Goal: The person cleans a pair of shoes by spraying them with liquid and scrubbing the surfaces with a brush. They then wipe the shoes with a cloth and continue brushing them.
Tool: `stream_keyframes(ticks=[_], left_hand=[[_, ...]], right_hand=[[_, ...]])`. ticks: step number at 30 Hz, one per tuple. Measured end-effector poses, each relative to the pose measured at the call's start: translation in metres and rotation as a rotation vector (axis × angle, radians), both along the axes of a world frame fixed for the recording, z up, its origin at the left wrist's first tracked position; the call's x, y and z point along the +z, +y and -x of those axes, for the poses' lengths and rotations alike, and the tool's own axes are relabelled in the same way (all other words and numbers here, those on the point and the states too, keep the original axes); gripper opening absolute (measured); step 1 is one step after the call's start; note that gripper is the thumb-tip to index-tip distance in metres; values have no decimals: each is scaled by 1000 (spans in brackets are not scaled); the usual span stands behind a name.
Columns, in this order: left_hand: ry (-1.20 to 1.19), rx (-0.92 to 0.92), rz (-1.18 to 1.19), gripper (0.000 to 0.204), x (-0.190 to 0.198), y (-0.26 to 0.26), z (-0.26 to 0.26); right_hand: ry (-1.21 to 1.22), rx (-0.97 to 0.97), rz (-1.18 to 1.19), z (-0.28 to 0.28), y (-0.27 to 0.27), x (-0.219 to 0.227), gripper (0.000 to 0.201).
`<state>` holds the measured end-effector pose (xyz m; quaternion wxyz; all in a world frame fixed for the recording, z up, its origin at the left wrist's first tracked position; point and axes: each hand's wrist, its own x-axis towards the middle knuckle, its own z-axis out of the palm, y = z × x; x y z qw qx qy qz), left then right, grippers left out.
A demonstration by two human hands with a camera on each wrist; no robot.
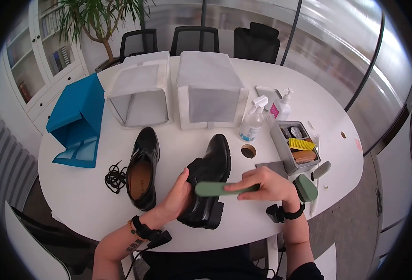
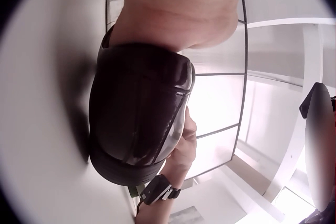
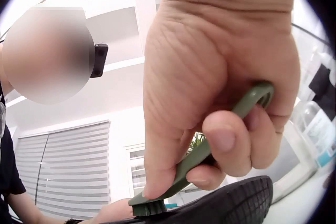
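Observation:
A black leather shoe (image 1: 217, 156) is tilted on the table, toe pointing away and sole turned to the right. My left hand (image 1: 175, 200) holds it at the opening, thumb on the near side and fingers hidden inside. With my right hand (image 1: 267, 183) I grip a slim green brush (image 1: 210, 189) by its handle, which has a loop end (image 3: 261, 95). In the right wrist view its short bristles (image 3: 149, 209) meet the shoe's upper. The matching shoe (image 1: 143, 149) stands upright to the left, without a lace. Beside it lies a heap of black shoelaces (image 1: 116, 177).
A blue fabric box (image 1: 77, 109) and two pale boxes (image 1: 140, 77) (image 1: 210, 70) line the back. To the right are a spray bottle (image 1: 252, 123), a pump bottle (image 1: 281, 108), a grey bin (image 1: 287, 154) of brushes, and another green brush (image 1: 305, 187) near the table edge.

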<state>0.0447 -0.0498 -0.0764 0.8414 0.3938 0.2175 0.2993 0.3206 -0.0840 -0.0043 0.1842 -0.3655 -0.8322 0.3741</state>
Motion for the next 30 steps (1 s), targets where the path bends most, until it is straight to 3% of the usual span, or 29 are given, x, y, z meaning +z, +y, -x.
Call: stream_keyframes(ticks=[2, 7, 9, 11, 14, 18, 20, 21, 23, 28, 30], left_hand=[[-32, -4, 53, 83, -1, 0, 0], [-17, 11, 69, 82, 4, -1, -3], [0, 23, 70, 81, 3, -1, -2], [0, 31, 110, 77, 2, 1, 0], [-78, 44, 195, 78, 3, 1, 1], [-205, 29, 350, 77, -19, 8, 11], [-1076, -445, 634, 78, -62, 21, 13], [-1071, -449, 638, 78, -43, 15, 11], [-26, 125, 338, 79, 10, -2, 4], [-57, 110, 428, 76, 0, 4, 10], [-97, 135, 470, 74, 1, 4, 9]], right_hand=[[-2, -210, -243, -5, 2, -4, 48], [51, -185, -163, -9, 3, -3, 48], [69, -38, -4, -7, 3, -6, 48], [67, -52, -36, -9, 5, -8, 48], [69, -239, -139, -11, 10, -8, 49], [178, -164, -112, -14, 12, -16, 48], [135, 33, 124, -16, 12, -16, 47], [139, 28, 123, -16, 12, -15, 47], [174, -92, 3, -11, 12, -15, 47], [152, -202, -119, -12, 14, -16, 47], [187, 15, 86, -15, 13, -20, 47]])
